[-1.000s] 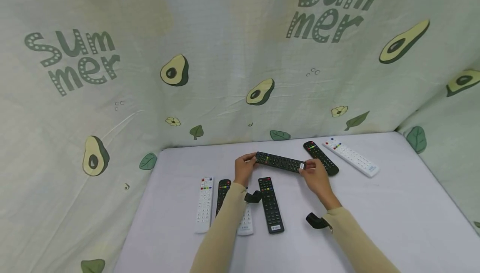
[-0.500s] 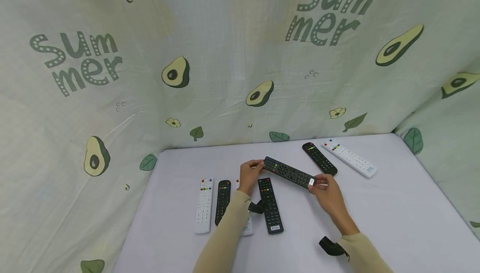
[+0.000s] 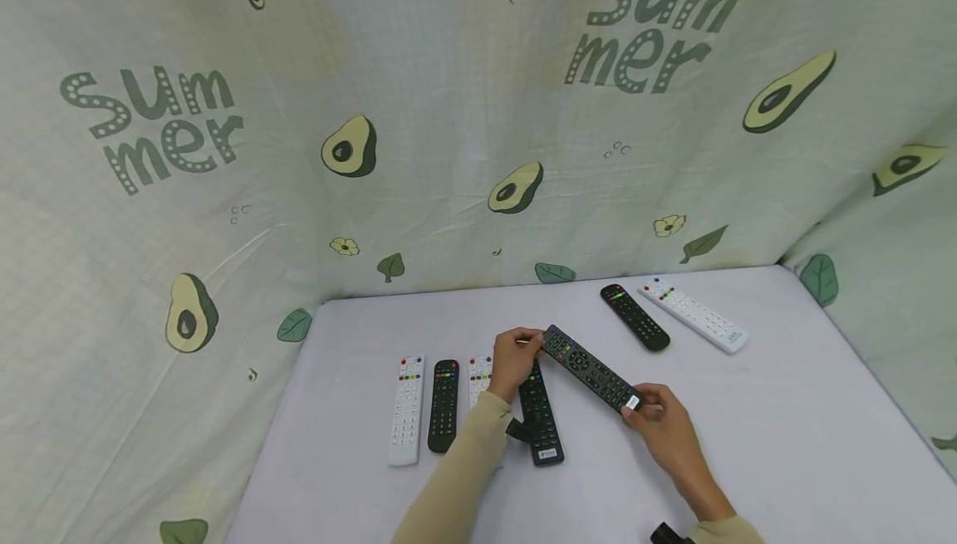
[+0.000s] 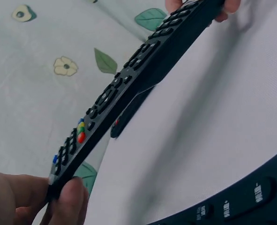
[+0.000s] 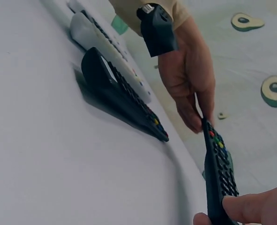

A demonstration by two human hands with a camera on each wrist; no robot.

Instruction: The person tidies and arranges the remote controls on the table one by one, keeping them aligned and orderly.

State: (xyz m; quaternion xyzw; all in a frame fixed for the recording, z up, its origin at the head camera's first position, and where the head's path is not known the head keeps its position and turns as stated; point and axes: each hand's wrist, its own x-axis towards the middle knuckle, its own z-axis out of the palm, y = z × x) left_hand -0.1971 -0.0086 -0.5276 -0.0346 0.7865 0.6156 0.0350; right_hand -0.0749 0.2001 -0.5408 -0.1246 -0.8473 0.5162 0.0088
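Note:
A black remote control (image 3: 591,368) with a white sticker at its lower end is held slanted above the table. My left hand (image 3: 514,361) pinches its upper end, the one near the coloured buttons. At the stickered end, the thumb and fingers of my right hand (image 3: 669,432) grip it. The left wrist view shows the remote (image 4: 110,101) edge-on, lifted off the cloth with a shadow beneath. Another black remote (image 3: 543,415) lies under the left wrist, partly covered by it. A white remote (image 3: 480,374) is mostly hidden behind the left forearm.
On the left lie a white remote (image 3: 406,411) and a black remote (image 3: 444,407), side by side. Toward the back right are another black remote (image 3: 635,318) and a white one (image 3: 694,314). A patterned curtain (image 3: 434,220) hangs behind the white table (image 3: 785,411).
Both hands have brought the held remote nearer and to the right. It has turned from nearly level across to a steeper slant, its stickered end swinging toward the front.

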